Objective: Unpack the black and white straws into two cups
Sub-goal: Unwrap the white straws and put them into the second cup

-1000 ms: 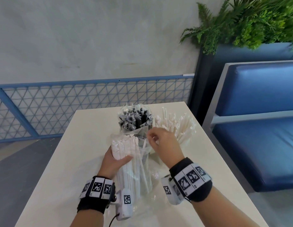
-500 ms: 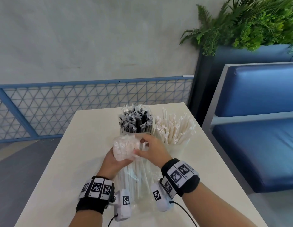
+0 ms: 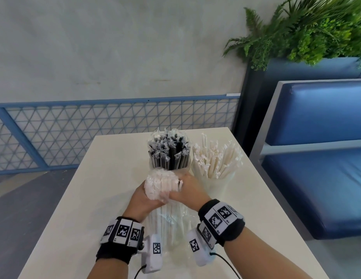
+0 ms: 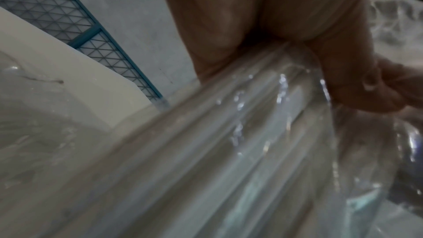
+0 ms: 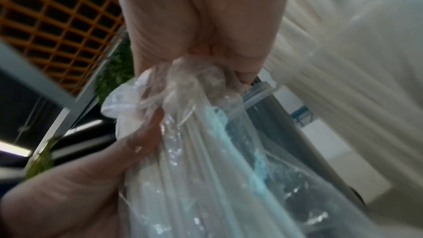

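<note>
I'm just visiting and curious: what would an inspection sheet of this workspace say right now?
Surface: cream table, bare on its left side.
Job's things: cup of black straws; cup of white straws beside it; bag of white straws held upright in front.
Clutter: nothing seen.
Hands: left hand grips the bag; right hand pinches the bag's bunched plastic.
Cables: black lead from the right wrist camera; another at the left.
Surroundings: blue mesh fence, blue bench, green plants.

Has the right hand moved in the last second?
Yes. The right hand has come down and toward the person, away from the black straws, and now pinches the bag beside the left hand.
</note>
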A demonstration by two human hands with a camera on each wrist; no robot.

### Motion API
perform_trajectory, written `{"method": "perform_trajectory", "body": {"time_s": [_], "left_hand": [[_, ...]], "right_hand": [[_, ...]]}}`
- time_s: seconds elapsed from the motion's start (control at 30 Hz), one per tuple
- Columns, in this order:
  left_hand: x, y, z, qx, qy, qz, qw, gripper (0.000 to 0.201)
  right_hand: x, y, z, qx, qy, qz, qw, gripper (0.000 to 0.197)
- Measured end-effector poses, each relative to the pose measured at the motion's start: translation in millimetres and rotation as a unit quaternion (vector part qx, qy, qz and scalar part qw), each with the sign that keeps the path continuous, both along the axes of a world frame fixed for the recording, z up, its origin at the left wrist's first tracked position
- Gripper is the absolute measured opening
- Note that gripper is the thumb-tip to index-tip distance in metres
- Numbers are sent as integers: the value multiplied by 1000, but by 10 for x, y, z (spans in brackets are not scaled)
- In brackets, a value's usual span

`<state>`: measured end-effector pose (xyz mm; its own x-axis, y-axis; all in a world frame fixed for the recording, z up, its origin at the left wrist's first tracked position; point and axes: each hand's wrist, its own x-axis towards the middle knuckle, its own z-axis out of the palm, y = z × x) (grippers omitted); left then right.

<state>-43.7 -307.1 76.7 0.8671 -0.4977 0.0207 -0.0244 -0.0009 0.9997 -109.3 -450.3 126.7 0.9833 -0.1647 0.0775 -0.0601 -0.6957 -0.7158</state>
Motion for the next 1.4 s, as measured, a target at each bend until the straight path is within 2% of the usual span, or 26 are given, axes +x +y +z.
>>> {"method": "perform_trajectory", "body": {"time_s": [0.17, 0.33, 0.43, 0.5, 0.63, 0.73, 0.87, 0.97, 1.03, 1.1, 1.17, 1.2, 1.23, 1.3, 1.4], "left_hand": [[-19, -41, 16, 4, -7, 15, 1000, 78], [28, -36, -13, 6, 1, 39, 999, 59], [51, -18, -19, 9, 12, 52, 999, 55], [47, -22, -12, 17, 11, 57, 998, 46], [34, -55, 10, 28, 15, 78, 996, 35], [22, -54, 28, 34, 17, 82, 996, 31], [11, -53, 45, 36, 33, 87, 995, 30], [-6, -64, 59, 36, 34, 85, 995, 31], [-18, -74, 66, 34, 34, 87, 995, 30], [-31, -76, 76, 35, 35, 92, 995, 29], [-35, -79, 74, 35, 39, 95, 994, 29], [-40, -82, 82, 37, 40, 96, 994, 29], [-49, -91, 96, 43, 38, 96, 994, 29], [-70, -111, 114, 61, 24, 89, 994, 30], [-85, -113, 124, 59, 21, 86, 994, 31]], "right_hand": [[-63, 42, -79, 79, -69, -54, 993, 42], [-104, 51, -69, 238, -102, -57, 964, 28], [-90, 4, -46, 280, -132, -60, 949, 26], [-92, -25, -6, 272, -167, -62, 946, 34], [-107, -67, 81, 270, -219, -92, 933, 64], [-100, -103, 220, 309, -249, -118, 910, 73], [-169, -147, 563, 327, -328, -153, 873, 41], [-175, -199, 651, 348, -369, -182, 843, 35], [-159, -218, 618, 372, -341, -180, 844, 26], [-136, -234, 487, 397, -272, -161, 861, 14], [-141, -212, 359, 389, -219, -149, 882, 9], [-145, -203, 332, 385, -215, -161, 883, 12], [-148, -198, 342, 389, -222, -182, 875, 18], [-153, -230, 412, 419, -258, -234, 839, 27], [-152, -346, 569, 453, -295, -302, 785, 22]]}}
